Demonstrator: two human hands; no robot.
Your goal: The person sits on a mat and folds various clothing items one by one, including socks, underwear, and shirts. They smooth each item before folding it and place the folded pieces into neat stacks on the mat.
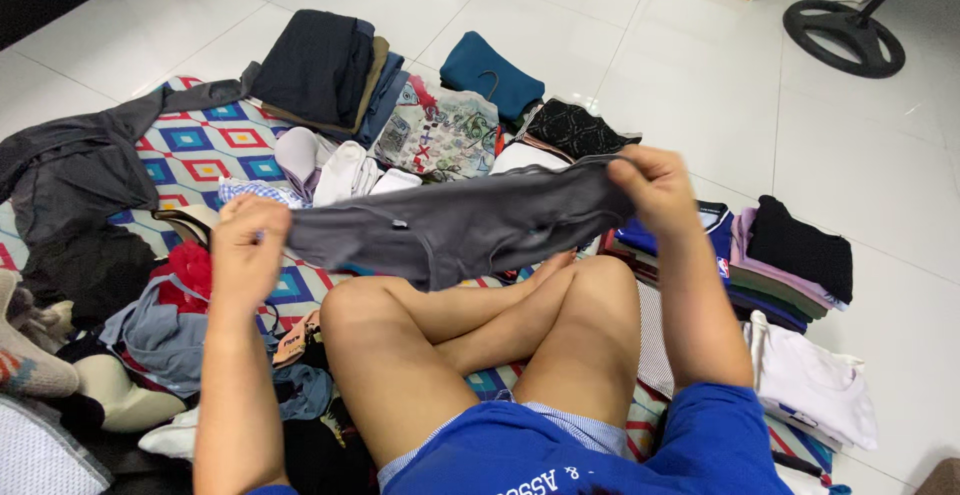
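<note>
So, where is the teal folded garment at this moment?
In the head view the teal folded garment lies on the white floor at top centre, behind the patterned grey cloth and right of the dark folded stack.

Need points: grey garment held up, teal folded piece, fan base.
grey garment [455, 227]: head view, middle of the stretched cloth between both hands.
teal folded piece [490, 73]: head view, centre of its top face.
fan base [846, 37]: head view, on the hub of the round black foot.
</note>
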